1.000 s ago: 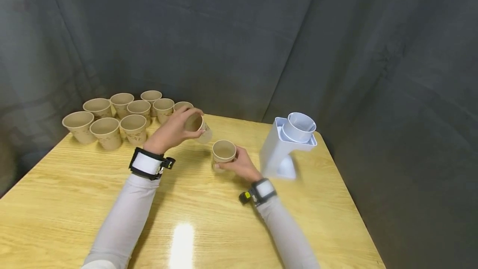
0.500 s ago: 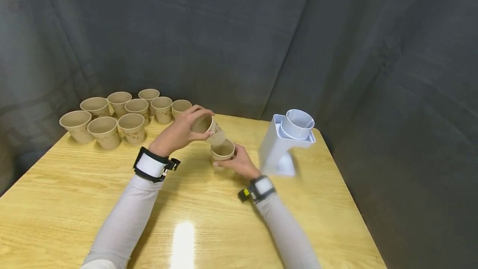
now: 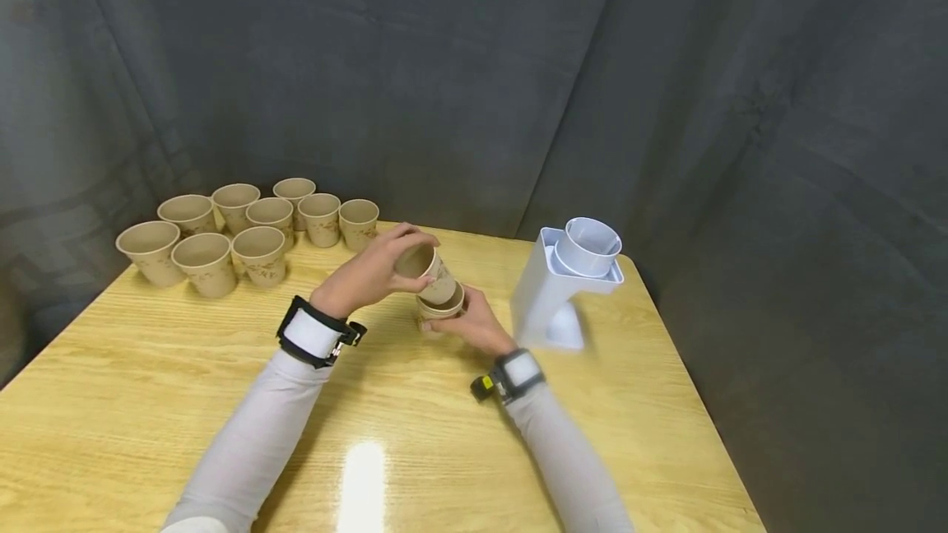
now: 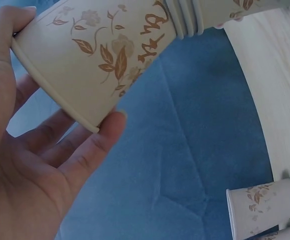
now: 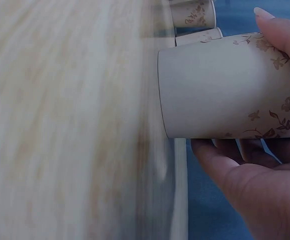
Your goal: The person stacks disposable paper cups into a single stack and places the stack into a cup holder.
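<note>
In the head view my left hand (image 3: 376, 271) grips a tan paper cup (image 3: 443, 285) near its rim, thumb on one side and fingers on the other. This cup is tilted, its base reaching into the mouth of a short stack of paper cups (image 3: 431, 312). My right hand (image 3: 481, 327) holds that stack from the right side. Brown leaf prints mark the left hand's cup (image 4: 92, 60) in the left wrist view, with several nested rims (image 4: 187, 17) beyond its base. The right wrist view shows the fingers and thumb around the stack's outer cup (image 5: 220, 90).
Several upright paper cups (image 3: 203, 263) stand grouped at the table's back left. To the right of the hands is a white plastic stand (image 3: 535, 303) with a round white cup-like piece (image 3: 590, 249) on top. A dark curtain (image 3: 444, 89) hangs behind the wooden table (image 3: 415, 451).
My left hand has brought its cup right and down, from left of the stack into the stack's mouth. The right hand has stayed nearly still, holding the stack.
</note>
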Demonstrator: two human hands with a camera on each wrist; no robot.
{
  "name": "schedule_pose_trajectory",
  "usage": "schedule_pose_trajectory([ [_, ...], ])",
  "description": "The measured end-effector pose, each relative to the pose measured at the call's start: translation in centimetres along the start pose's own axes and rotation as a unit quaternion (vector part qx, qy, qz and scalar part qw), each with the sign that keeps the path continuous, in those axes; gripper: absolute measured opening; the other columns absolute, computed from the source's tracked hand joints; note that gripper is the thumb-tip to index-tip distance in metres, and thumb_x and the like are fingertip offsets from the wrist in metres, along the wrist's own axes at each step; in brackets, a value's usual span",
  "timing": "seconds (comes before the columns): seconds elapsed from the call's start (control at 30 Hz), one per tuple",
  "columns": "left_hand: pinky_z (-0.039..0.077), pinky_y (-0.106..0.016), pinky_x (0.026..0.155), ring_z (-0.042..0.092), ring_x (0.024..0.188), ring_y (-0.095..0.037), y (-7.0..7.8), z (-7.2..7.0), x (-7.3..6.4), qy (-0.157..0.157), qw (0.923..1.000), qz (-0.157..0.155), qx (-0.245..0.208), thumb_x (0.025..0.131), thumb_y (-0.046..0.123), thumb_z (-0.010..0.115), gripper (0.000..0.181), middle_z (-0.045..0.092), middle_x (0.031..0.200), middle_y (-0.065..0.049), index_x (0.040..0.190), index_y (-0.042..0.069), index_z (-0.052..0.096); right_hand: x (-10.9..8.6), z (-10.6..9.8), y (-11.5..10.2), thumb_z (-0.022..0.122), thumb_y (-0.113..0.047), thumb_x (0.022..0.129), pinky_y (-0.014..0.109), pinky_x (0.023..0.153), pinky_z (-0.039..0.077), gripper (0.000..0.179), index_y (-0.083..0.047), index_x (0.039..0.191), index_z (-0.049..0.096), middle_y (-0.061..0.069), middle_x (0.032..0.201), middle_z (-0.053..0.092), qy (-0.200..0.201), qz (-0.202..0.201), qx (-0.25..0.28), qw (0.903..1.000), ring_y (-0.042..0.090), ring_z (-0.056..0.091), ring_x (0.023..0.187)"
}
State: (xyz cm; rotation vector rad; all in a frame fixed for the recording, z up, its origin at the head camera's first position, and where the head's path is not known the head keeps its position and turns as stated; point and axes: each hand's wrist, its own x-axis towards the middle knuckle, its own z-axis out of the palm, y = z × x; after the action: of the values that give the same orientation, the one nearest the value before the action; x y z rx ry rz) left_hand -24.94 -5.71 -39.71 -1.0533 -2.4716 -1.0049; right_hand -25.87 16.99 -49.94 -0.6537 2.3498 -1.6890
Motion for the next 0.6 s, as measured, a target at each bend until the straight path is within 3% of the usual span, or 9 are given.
schedule_pose_trajectory([
  [0.37, 0.055, -0.041, 0.094, 0.063, 0.111, -0.027, 0.6, 1.3, 0.4, -0.035, 0.9994, -0.004, 0.004, 0.084, 0.017, 0.083, 0.052, 0.061, 0.126, -0.012, 0.132, 0.008, 0.064, 0.1, -0.2, 0.3, 0.088, -0.014, 0.077, 0.039, 0.098, 0.054, 0.061, -0.011, 0.132, 0.062, 0.005, 0.125, 0.068, -0.005, -0.012, 0.006, 0.9999, 0.022, 0.066, 0.113],
  [0.6, 0.055, -0.04, 0.095, 0.063, 0.111, -0.027, 0.8, 1.8, 0.4, -0.032, 0.9994, -0.004, 0.009, 0.083, 0.016, 0.084, 0.052, 0.061, 0.123, -0.011, 0.131, 0.009, 0.064, 0.0, -0.2, 0.0, 0.087, -0.011, 0.077, 0.038, 0.1, 0.052, 0.062, -0.01, 0.134, 0.061, 0.007, 0.127, 0.068, -0.001, -0.016, 0.007, 0.9999, 0.022, 0.065, 0.115],
])
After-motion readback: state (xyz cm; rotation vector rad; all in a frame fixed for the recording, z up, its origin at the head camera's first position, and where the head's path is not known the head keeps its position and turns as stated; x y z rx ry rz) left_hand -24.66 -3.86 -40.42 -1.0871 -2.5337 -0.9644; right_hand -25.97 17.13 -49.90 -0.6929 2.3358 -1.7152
